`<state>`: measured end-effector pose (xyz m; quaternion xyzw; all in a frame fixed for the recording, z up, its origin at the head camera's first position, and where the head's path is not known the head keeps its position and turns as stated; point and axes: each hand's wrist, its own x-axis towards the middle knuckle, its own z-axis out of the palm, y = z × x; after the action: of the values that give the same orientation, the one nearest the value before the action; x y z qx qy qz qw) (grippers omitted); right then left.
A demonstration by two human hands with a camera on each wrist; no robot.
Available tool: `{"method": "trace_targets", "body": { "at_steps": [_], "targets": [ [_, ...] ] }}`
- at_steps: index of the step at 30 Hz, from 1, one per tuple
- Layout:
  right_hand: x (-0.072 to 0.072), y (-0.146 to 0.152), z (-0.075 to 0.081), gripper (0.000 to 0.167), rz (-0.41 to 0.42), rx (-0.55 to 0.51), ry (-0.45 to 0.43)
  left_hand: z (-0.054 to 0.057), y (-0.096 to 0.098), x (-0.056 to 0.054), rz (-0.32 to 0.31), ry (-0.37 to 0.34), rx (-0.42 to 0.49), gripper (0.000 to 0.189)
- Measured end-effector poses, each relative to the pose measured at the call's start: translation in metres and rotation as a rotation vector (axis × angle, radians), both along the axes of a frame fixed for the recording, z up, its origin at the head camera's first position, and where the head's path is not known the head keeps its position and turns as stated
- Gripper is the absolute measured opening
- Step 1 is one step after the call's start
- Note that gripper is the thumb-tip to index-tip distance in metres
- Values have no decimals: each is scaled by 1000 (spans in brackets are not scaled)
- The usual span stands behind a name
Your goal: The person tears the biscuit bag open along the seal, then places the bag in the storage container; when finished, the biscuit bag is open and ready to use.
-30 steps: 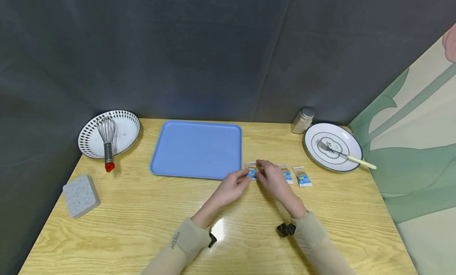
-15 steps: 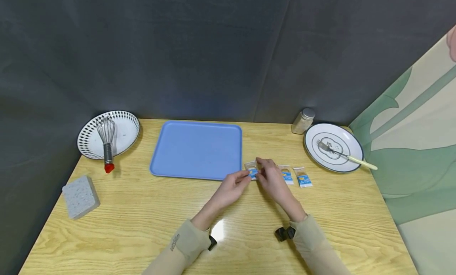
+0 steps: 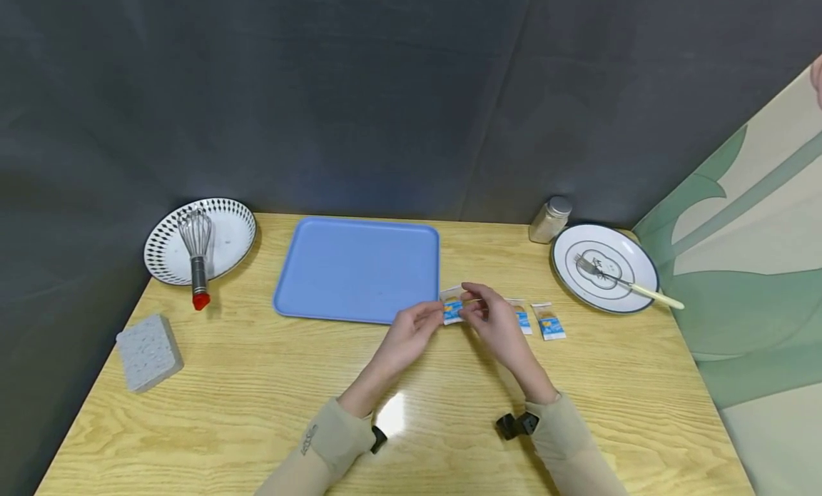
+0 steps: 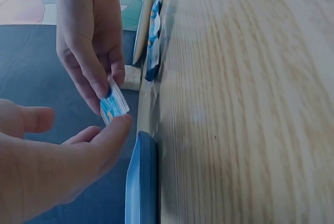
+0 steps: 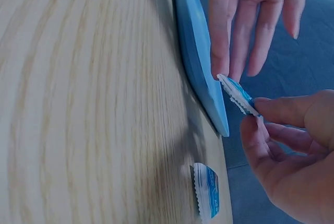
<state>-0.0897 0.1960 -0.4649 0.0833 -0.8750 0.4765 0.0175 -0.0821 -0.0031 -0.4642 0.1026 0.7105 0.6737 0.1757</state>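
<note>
A small blue-and-white sealed packet is between the hands, beside the tray's right front corner. My right hand pinches one end of it between thumb and fingers, as the right wrist view shows. Held slanted, the packet appears above the table in both wrist views. My left hand has its fingers stretched out, a fingertip right at the packet's other end and the thumb apart from it. Two similar packets lie on the table to the right, one partly behind the right hand, the other in plain sight.
A blue tray lies left of the packets. Back left, a patterned plate carries a whisk, with a grey sponge in front. Back right stand a shaker jar and a plate with a fork.
The pinched packet has shifted slightly left and turned, showing more of its face. My left hand has drawn a little left, while the right hand has moved only slightly.
</note>
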Motion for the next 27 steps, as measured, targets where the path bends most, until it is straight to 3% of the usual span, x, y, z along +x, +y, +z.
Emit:
{"method": "trace_targets", "body": {
  "at_steps": [10, 14, 18, 23, 27],
  "targets": [
    [2, -2, 0, 33, -52, -176, -97, -1, -5, -2, 50, -70, 77, 39],
    [4, -5, 0, 29, -92, -232, -100, -2, -7, -4, 47, -46, 90, 37],
    [7, -9, 3, 28, -119, -306, -92, -3, -9, -6, 88, -13, 130, 35],
    [12, -14, 6, 26, -82, -326, -89, -4, -11, -11, 148, 26, 165, 37],
    [16, -20, 7, 25, -55, -311, -86, -5, -12, -14, 149, 45, 124, 40]
  ]
}}
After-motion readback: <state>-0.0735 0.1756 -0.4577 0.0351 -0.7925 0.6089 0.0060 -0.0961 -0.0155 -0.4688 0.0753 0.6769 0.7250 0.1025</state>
